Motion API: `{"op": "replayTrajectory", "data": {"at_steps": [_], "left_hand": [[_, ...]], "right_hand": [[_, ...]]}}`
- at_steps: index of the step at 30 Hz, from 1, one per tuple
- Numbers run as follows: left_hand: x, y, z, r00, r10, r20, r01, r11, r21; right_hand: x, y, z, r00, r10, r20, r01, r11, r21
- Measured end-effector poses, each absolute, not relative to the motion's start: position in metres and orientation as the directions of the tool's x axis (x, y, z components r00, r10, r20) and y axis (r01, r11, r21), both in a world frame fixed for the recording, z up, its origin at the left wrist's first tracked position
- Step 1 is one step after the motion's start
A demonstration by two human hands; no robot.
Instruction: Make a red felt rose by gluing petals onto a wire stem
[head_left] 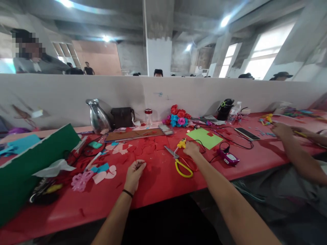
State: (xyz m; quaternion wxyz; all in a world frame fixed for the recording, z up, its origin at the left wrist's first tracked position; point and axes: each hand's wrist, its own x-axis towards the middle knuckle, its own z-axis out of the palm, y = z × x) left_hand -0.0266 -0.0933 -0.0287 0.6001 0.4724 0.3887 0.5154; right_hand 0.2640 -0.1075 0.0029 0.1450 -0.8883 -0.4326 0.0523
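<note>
My left hand (135, 174) has thumb and fingertips pinched on a small piece of red paper (135, 157), partly hidden and hard to tell from the red table. To its right, my right hand (192, 149) is closed around a small yellow glue gun (182, 143), its tip pointing down and left. Beside that hand lie open scissors (182, 166) with a yellow and a red handle. Red paper petals (145, 148) are scattered beyond my left hand. Pink paper petals (111, 172) and blue paper pieces (100, 168) lie to its left.
A green board (38, 170) stands at the left. Paper flowers (180, 117), a steel jug (96, 115) and a glass jar (148, 117) line the white partition. A lime-green sheet (205, 137), purple power socket (228, 157), cables and phone (247, 133) lie right, near a co-worker's hand (282, 131).
</note>
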Motion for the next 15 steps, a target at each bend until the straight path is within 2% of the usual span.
{"op": "replayTrajectory", "data": {"at_steps": [3,7,11,15], "left_hand": [[-0.027,-0.093,-0.031,0.139,0.989,0.05,-0.17,-0.026,0.985],[-0.027,-0.091,-0.035,0.119,0.988,0.101,-0.067,-0.093,0.993],[-0.026,-0.089,-0.038,0.123,0.987,0.108,-0.042,-0.103,0.994],[-0.024,-0.087,-0.039,0.108,0.989,0.104,-0.043,-0.1,0.994]], "right_hand": [[0.262,-0.102,0.0,0.6,0.799,0.039,0.771,-0.564,-0.295],[0.26,-0.099,0.006,0.625,0.769,0.131,0.756,-0.556,-0.344],[0.267,-0.1,0.016,0.653,0.732,0.194,0.719,-0.518,-0.464],[0.273,-0.11,0.026,0.646,0.728,0.229,0.671,-0.399,-0.624]]}}
